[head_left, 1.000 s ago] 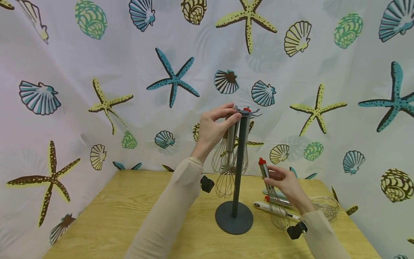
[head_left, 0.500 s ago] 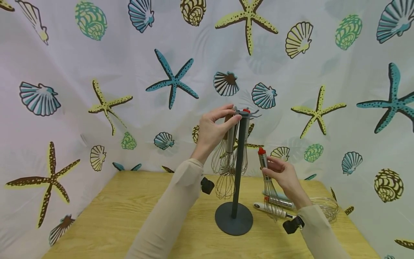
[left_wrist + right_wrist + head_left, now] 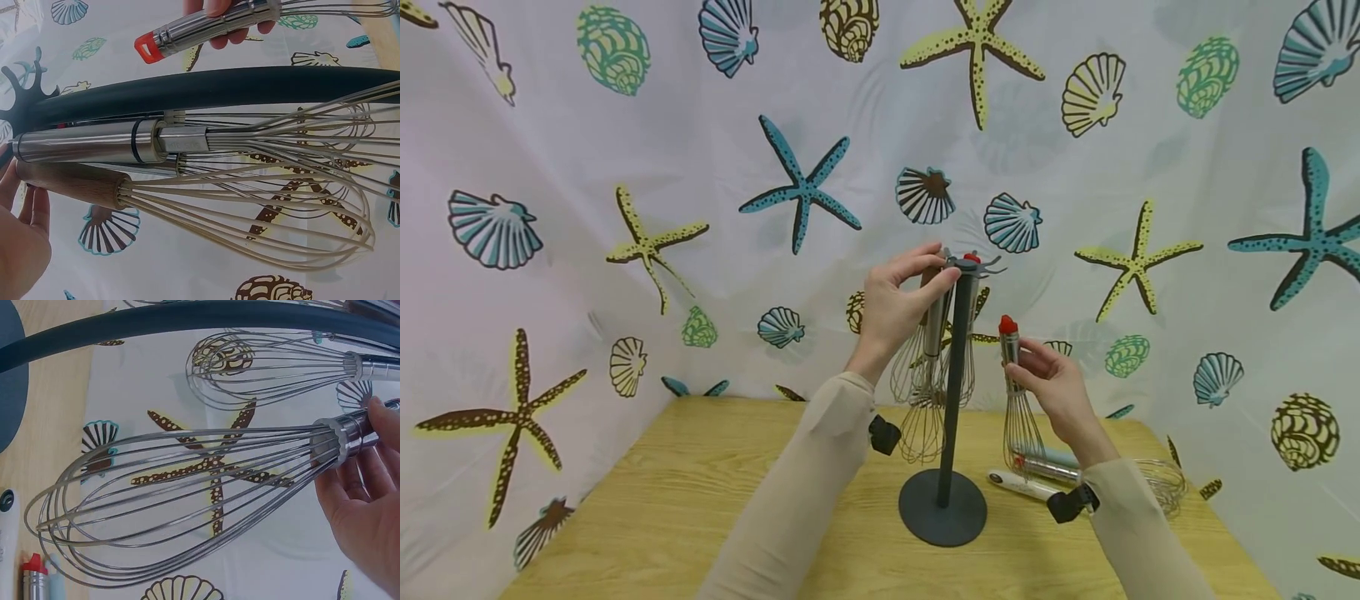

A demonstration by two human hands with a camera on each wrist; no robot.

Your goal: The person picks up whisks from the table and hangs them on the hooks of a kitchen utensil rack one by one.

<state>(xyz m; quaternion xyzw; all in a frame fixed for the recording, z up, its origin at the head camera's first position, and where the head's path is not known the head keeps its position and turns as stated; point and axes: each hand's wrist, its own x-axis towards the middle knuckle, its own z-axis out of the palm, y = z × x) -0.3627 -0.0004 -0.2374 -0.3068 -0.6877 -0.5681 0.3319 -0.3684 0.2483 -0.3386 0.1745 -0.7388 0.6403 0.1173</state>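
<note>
A dark whisk stand (image 3: 953,400) with a round base and hooked top stands on the table. Several whisks hang from it, among them one with a wooden handle (image 3: 81,184) and one with a steel handle (image 3: 87,141). At the stand's top, my left hand (image 3: 891,304) grips around the hooks, thumb in front, close against the hanging handles. Just right of the pole, my right hand (image 3: 1054,383) pinches a red-tipped steel whisk (image 3: 1011,358) by its handle. Its wire loops (image 3: 187,500) point down and stay apart from the pole.
On the table (image 3: 715,467) at the right lie more utensils: a white-handled one (image 3: 1018,483), a red-ended steel whisk (image 3: 1052,469) and a light-blue handle (image 3: 1060,455). A curtain (image 3: 850,100) printed with shells and starfish surrounds the table.
My right hand has lifted the red-tipped whisk higher and turned it more upright, up off the lying utensils. My left hand has stayed at the stand's top.
</note>
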